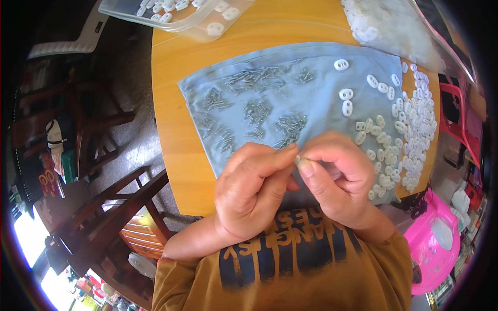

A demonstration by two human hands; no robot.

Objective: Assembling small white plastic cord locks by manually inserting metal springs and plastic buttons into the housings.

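Observation:
My left hand and my right hand meet over the near edge of a light blue cloth. Their thumbs and forefingers pinch together around a small white plastic piece, most of it hidden by the fingertips. On the cloth beyond my left hand lie loose piles of small metal springs. White oval two-hole cord locks are spread across the cloth's right side, and many more cord locks are heaped at its right edge.
The cloth covers part of a yellow wooden table. At the far left stands a clear plastic tub with white pieces. A clear bag of white parts rests at the far right. Beside the table are a pink plastic chair and dark wooden furniture.

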